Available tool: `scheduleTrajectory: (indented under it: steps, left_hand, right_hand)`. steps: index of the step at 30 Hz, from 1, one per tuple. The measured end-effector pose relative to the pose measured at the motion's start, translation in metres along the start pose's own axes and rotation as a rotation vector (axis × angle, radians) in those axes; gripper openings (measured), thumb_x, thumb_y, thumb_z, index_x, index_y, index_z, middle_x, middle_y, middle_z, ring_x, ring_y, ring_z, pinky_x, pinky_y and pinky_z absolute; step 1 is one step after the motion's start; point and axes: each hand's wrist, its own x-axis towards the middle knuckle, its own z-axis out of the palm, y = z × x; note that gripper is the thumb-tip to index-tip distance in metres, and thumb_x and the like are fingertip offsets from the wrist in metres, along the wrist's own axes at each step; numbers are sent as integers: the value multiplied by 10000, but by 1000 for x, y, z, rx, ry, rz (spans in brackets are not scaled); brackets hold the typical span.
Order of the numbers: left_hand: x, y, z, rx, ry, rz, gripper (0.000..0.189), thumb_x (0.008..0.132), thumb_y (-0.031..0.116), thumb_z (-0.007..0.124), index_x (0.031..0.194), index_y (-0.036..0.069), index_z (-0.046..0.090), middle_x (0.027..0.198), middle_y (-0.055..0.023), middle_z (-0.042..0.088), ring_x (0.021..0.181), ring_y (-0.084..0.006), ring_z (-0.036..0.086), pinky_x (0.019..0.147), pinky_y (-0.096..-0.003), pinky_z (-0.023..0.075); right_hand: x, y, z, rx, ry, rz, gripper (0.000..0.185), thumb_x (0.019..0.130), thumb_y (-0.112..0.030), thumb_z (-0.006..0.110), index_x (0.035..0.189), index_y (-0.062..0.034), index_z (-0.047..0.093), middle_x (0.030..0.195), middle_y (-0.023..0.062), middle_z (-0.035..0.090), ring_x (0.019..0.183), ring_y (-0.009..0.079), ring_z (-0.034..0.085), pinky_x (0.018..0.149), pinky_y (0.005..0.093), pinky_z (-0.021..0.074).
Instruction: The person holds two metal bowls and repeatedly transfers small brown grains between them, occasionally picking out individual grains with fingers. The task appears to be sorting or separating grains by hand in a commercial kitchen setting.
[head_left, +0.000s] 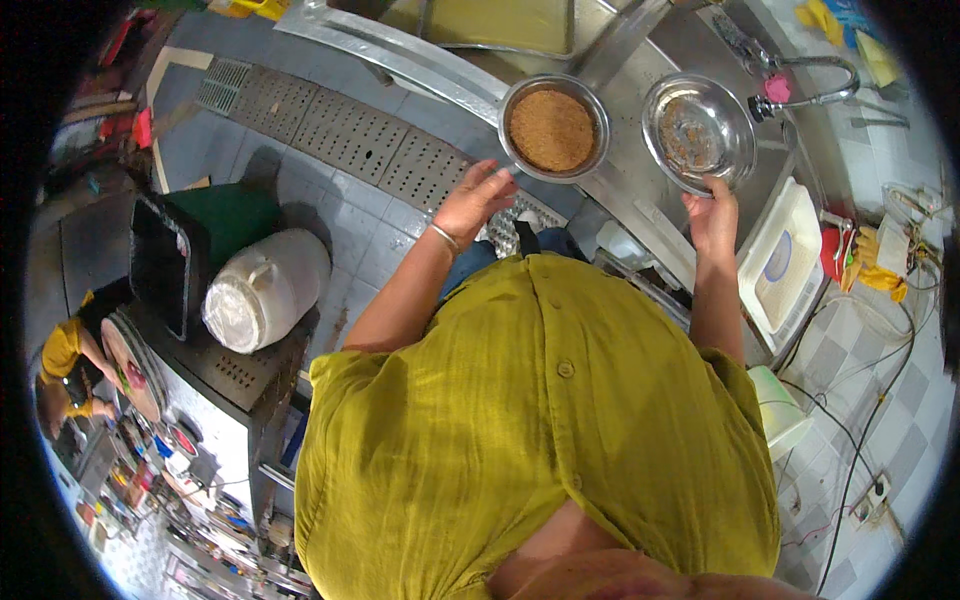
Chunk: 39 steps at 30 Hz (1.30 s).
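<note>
A round steel bowl (555, 129) filled with brown granular food rests at the front edge of the metal sink counter. Beside its lower left rim is my left hand (478, 201), palm inward with fingers apart; whether the fingertips touch the bowl is hard to tell. My right hand (711, 214) grips the lower rim of a second, shiny steel bowl (699, 133), tilted, with some brown bits and wet residue inside. That bowl is over the sink basin, to the left of a chrome faucet (814, 82).
A white plastic basket (787, 251) stands right of the sink. On the left are a large white plastic drum (266, 292) and a dark green bin (217, 225). Perforated metal drain covers (337, 135) cross the tiled floor. Another person (67, 360) works at a round board, far left.
</note>
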Motion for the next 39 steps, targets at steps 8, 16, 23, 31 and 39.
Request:
scheduleTrajectory:
  steps: [8, 16, 23, 31, 39]
  left_hand:
    - [62, -19, 16, -194, -107, -141, 420, 889, 181, 585, 1217, -45, 451, 1142, -154, 568, 970, -274, 600, 837, -414, 520]
    - [72, -24, 34, -226, 72, -71, 347, 822, 13, 464, 1143, -120, 467, 1106, -203, 578, 967, -323, 610, 802, -435, 544]
    - [40, 12, 64, -153, 193, 43, 393, 809, -12, 469, 1181, -131, 431, 1138, -210, 559, 1002, -349, 600, 817, -474, 540]
    - [11, 53, 102, -72, 223, 151, 392, 813, -22, 456, 1195, -107, 432, 1123, -201, 575, 941, -324, 635, 784, -439, 572]
    - [11, 67, 113, -17, 283, 231, 363, 816, -22, 462, 1172, -92, 464, 1104, -190, 586, 913, -303, 645, 744, -407, 587]
  right_hand:
    - [7, 50, -24, 262, 96, 190, 278, 831, -100, 537, 1094, -11, 522, 1042, 110, 608, 858, 245, 598, 749, 367, 489]
    - [22, 51, -20, 229, -3, 181, 317, 835, -69, 516, 1141, 14, 507, 1106, 129, 596, 903, 256, 611, 687, 386, 525]
    - [45, 43, -24, 135, -22, 124, 267, 840, -69, 536, 1082, 44, 546, 1029, 135, 628, 843, 239, 621, 694, 383, 513]
    - [57, 55, 8, 82, -137, 226, 306, 842, -84, 530, 1116, 53, 538, 1056, 152, 621, 871, 250, 633, 676, 382, 546]
    - [62, 66, 35, 82, -193, 284, 315, 801, -92, 557, 1058, 88, 526, 1037, 187, 608, 840, 279, 645, 633, 395, 576]
